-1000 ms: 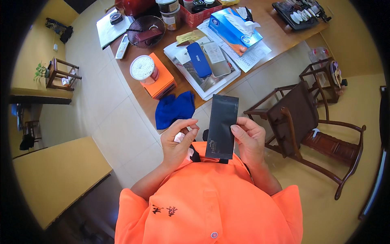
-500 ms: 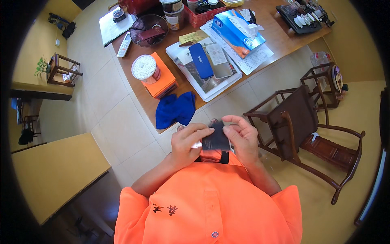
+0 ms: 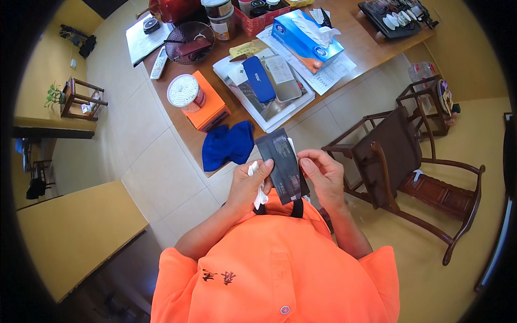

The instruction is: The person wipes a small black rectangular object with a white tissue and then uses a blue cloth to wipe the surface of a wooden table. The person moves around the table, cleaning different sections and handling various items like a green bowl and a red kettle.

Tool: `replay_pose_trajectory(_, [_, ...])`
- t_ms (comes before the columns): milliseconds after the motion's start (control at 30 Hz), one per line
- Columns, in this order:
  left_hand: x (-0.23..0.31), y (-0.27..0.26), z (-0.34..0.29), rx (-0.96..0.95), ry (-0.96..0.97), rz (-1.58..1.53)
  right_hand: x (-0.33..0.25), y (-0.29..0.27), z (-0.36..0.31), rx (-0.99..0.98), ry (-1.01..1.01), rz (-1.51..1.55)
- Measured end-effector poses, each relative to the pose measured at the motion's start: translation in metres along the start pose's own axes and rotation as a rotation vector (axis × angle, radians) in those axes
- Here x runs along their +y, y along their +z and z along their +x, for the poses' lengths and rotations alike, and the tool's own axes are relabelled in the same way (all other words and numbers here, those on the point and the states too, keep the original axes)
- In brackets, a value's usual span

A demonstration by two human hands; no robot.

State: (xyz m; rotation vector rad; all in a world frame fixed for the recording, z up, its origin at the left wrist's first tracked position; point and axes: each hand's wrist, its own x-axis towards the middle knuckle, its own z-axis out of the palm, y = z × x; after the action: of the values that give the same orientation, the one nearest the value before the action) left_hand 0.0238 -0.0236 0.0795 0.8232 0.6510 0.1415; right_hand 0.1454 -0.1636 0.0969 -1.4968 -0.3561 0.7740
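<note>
A flat black packet (image 3: pixel 284 168) with small print stands tilted in front of my waist. Its lower left side is gripped by my left hand (image 3: pixel 249 184), thumb lying on its face. A crumpled white tissue (image 3: pixel 260 197) is tucked in the same hand and pokes out above and below the fingers. My right hand (image 3: pixel 325 175) pinches at the packet's right edge with thumb and forefinger. Along that edge a thin white strip (image 3: pixel 291 144) shows; what it belongs to is hidden behind the packet.
Ahead is a wooden table (image 3: pixel 177 116) with a blue cloth (image 3: pixel 228 144), an orange box (image 3: pixel 207 102), a tub of cotton swabs (image 3: pixel 186 92), a blue case (image 3: pixel 258 79) and a tissue box (image 3: pixel 307 42). A wooden armchair (image 3: pixel 385 153) stands at the right.
The black packet has been raised and turned so that its long printed face shows. More of the white tissue is visible in my left hand. The view has shifted slightly.
</note>
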Motion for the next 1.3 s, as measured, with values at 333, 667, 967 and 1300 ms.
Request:
replay_pose_trajectory(333, [-0.014, -0.004, -0.001, -0.045, 0.066, 0.138, 0.012, 0.002, 0.001, 0.016, -0.152, -0.007])
replay_pose_trajectory(667, [-0.014, -0.001, -0.003, -0.055, 0.087, 0.075, 0.015, 0.000, -0.003, -0.023, -0.222, -0.136])
replay_pose_trajectory(967, [-0.020, -0.011, -0.002, -0.106, 0.085, 0.068, 0.023, 0.001, -0.003, -0.065, -0.100, 0.020])
replay_pose_trajectory(1300, [-0.026, -0.015, 0.001, -0.085, 0.074, 0.082, 0.027, 0.005, 0.002, -0.097, 0.072, 0.138])
